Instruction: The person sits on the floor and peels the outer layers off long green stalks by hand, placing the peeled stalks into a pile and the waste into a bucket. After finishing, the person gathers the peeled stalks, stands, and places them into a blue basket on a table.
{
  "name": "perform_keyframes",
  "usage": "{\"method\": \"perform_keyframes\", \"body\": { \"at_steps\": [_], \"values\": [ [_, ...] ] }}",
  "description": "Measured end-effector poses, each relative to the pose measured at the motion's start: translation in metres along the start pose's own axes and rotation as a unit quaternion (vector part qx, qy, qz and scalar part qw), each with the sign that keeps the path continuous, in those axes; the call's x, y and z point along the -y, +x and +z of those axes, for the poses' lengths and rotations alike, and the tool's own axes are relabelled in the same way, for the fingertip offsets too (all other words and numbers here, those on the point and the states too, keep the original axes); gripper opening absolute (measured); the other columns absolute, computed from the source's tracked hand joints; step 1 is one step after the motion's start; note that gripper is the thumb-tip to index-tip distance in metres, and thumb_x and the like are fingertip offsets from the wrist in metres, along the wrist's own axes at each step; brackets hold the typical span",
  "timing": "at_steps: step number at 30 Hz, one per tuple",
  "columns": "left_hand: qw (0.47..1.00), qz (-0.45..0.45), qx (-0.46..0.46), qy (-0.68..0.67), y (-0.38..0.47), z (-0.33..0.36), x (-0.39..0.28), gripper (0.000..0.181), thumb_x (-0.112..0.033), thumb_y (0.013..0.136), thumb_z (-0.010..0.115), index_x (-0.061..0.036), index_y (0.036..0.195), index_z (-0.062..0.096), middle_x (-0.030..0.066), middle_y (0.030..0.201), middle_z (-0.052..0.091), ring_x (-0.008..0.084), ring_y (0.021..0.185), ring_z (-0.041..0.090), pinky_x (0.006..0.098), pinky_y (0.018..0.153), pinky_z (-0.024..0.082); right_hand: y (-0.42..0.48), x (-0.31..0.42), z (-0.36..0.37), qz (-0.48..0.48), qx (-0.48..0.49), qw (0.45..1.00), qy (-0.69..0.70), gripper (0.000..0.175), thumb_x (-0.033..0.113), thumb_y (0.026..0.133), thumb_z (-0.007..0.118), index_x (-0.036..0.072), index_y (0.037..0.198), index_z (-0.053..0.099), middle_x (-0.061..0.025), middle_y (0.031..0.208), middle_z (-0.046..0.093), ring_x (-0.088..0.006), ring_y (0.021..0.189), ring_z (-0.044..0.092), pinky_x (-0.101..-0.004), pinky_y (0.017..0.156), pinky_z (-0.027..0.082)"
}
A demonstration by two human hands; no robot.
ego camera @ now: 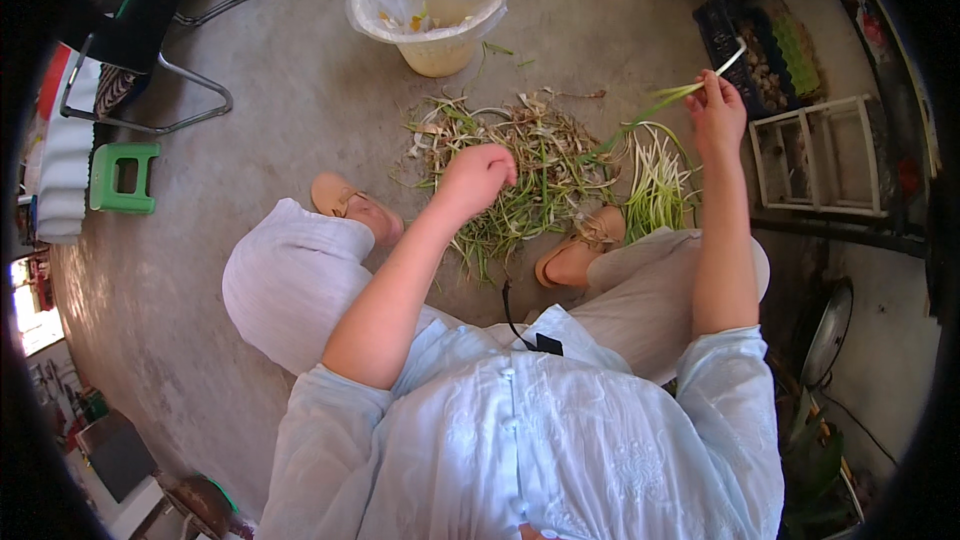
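My right hand (718, 112) is raised on the right and pinches a single scallion (729, 58). The scallion's white end points up and away, and its green leaves trail down to the left. My left hand (478, 174) hangs over a messy heap of scallion stalks and dry leaves (547, 142) on the floor. Its fingers are curled, and I cannot tell whether something small is between them. Beside my right shoe lies a neater bunch of scallions (660, 172) with clean white stems, below the right hand.
A plastic tub with a clear bag liner (439, 52) stands beyond the heap, with scraps inside. A green stool (101, 178) and metal-legged chair (191, 120) are at left. At right are a dark crate (720, 34), a pale rack (814, 202) and a round metal lid (829, 334).
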State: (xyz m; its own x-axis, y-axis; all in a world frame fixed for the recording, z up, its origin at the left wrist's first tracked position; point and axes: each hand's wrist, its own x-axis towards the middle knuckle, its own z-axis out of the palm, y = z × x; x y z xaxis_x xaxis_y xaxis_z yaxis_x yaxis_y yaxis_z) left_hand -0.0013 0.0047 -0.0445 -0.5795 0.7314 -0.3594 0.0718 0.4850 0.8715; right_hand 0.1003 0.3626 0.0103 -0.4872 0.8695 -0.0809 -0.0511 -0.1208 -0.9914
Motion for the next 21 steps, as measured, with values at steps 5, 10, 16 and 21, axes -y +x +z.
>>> {"method": "perform_keyframes", "body": {
  "at_steps": [5, 10, 16, 21],
  "values": [
    [0.953, -0.092, -0.012, 0.29, -0.005, 0.013, 0.058, 0.037, -0.028, 0.087, 0.063, -0.0122, 0.12, 0.062, 0.0153, 0.109, 0.064, 0.0312, 0.1, 0.063, 0.041, 0.087, 0.05, 0.064, -0.066, -0.111, -0.071, 0.049, 0.827, -0.556, 0.024, 0.022, 0.087, 0.07, -0.001, 0.092, 0.064, -0.0084, 0.067, 0.061, -0.0185, 0.056, 0.055, -0.0354, 0.054, 0.048],
    [0.914, -0.194, 0.074, 0.349, -0.005, 0.016, 0.047, 0.047, -0.038, 0.087, 0.065, -0.0112, 0.125, 0.06, 0.016, 0.126, 0.056, 0.0346, 0.112, 0.058, 0.0449, 0.094, 0.048, 0.04, -0.121, -0.12, 0.006, 0.186, 0.563, -0.805, 0.024, 0.022, 0.082, 0.069, 0.003, 0.097, 0.069, -0.0201, 0.093, 0.067, -0.0391, 0.089, 0.064, -0.0486, 0.076, 0.051],
    [0.942, -0.163, 0.057, 0.288, 0.005, 0.025, 0.061, 0.044, -0.036, 0.088, 0.063, -0.0096, 0.123, 0.061, 0.0173, 0.118, 0.059, 0.0358, 0.11, 0.058, 0.0444, 0.092, 0.049, 0.023, -0.249, -0.013, -0.058, 0.458, 0.681, -0.568, 0.023, 0.016, 0.086, 0.059, 0.005, 0.105, 0.069, -0.0172, 0.096, 0.069, -0.0322, 0.085, 0.066, -0.0413, 0.074, 0.052],
    [0.945, -0.153, 0.056, 0.284, 0.005, 0.024, 0.059, 0.038, -0.032, 0.087, 0.065, -0.0084, 0.117, 0.063, 0.0178, 0.112, 0.061, 0.0371, 0.102, 0.06, 0.0462, 0.086, 0.05, -0.04, -0.341, 0.072, 0.111, 0.396, 0.725, -0.553, 0.032, 0.014, 0.09, 0.057, -0.002, 0.117, 0.06, -0.019, 0.095, 0.068, -0.0283, 0.085, 0.068, -0.042, 0.074, 0.054]
  ]
}}
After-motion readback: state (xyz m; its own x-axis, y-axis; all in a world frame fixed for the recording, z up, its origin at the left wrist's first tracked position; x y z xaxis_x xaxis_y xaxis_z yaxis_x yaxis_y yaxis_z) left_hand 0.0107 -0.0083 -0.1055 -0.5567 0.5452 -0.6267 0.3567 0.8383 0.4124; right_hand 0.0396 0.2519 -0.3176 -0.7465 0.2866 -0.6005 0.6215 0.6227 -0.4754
